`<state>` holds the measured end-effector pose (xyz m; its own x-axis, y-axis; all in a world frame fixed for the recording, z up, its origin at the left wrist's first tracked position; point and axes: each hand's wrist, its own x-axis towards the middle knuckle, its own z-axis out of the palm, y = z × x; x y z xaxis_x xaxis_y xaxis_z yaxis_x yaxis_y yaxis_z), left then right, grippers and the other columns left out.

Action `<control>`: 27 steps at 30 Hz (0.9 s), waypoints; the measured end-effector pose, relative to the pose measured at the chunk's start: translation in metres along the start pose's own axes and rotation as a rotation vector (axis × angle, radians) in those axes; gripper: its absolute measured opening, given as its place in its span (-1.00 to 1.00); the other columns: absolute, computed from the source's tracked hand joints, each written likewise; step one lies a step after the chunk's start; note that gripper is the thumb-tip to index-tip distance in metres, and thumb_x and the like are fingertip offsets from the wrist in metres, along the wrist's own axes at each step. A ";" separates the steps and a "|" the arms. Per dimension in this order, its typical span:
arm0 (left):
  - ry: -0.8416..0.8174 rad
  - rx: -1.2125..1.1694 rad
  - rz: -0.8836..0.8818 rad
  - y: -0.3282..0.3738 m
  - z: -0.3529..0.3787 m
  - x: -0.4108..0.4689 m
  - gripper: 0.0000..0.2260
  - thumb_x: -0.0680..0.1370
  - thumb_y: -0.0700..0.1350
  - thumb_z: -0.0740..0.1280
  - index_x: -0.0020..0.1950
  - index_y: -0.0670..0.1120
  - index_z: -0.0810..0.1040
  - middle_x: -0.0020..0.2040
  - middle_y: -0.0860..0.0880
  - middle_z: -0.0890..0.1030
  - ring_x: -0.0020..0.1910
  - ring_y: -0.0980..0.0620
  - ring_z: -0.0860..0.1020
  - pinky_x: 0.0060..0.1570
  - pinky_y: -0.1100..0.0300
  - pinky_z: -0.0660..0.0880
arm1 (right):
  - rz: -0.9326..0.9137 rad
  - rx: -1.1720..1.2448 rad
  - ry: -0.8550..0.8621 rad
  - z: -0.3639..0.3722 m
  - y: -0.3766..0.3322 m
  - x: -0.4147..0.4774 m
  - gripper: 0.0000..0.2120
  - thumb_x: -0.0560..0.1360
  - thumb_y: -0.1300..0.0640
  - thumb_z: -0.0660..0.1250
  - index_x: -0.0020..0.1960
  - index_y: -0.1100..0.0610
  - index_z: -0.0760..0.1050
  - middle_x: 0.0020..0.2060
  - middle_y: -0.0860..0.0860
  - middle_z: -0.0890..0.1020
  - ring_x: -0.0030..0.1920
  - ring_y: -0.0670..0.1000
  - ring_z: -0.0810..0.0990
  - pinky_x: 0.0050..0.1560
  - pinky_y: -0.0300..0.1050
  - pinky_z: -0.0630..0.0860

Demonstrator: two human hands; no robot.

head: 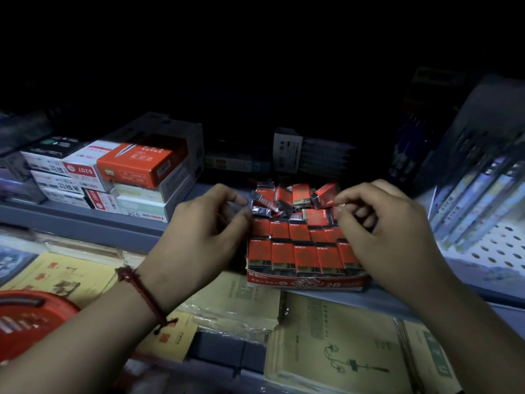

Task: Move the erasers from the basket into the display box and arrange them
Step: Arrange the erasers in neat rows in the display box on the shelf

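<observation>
Pinching loose erasers (272,199) at the display box's (305,283) far end, left hand (204,237) and right hand (382,223) curl over neat near rows.

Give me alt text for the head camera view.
Both hands hover over a red display box on a dim shop shelf: the left hand and right hand pinch at loose erasers jumbled at the back, while the front rows stand neatly. A red basket sits at lower left.
</observation>
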<state>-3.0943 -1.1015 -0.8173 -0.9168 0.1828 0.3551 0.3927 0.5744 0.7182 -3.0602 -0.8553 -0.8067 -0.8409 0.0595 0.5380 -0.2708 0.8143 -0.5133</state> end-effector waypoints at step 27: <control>-0.014 -0.035 0.146 -0.002 -0.003 0.040 -0.72 0.51 -0.03 0.48 0.21 0.13 0.64 0.05 -0.04 0.64 -0.17 0.04 0.59 -0.19 0.34 0.50 | 0.188 0.168 -0.109 0.008 0.011 0.010 -0.88 0.53 0.13 0.40 -0.09 -0.09 0.62 -0.19 -0.16 0.53 -0.24 -0.18 0.47 -0.24 -0.37 0.32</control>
<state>-3.1316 -1.0977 -0.8023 -0.8504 0.2737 0.4493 0.5242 0.5127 0.6799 -3.0750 -0.8506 -0.8120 -0.9265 0.1308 0.3527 -0.1718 0.6870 -0.7060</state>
